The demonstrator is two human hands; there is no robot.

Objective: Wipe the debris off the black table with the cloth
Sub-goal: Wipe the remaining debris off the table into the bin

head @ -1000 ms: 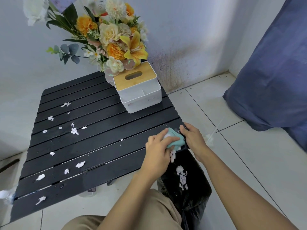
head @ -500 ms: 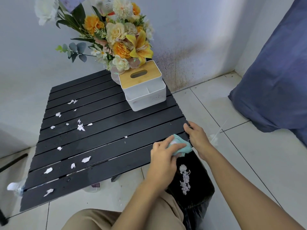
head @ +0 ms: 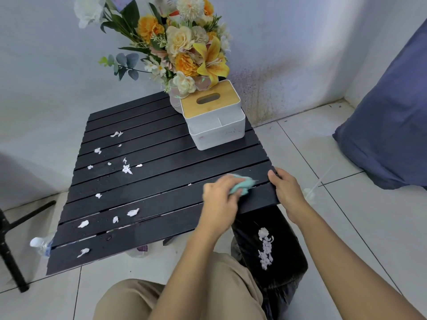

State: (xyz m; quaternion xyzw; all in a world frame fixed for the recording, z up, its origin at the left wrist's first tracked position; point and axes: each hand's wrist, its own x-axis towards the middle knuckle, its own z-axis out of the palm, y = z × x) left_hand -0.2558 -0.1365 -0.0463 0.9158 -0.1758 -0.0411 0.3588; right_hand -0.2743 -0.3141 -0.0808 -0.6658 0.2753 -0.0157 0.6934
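Left hand has its fingers curled round the cloth, centre-right on the table. Remaining debris lies frame-left, along the slats. Right hand grips the table's right edge, so left is nearer.

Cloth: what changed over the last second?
The left hand, gripping the cloth, moved off the right edge of the table above the black bin and leftward back onto the slats. Nothing was taken up or let go. The right hand holds the table's right edge as before; the white scraps and tissue box have not shifted.
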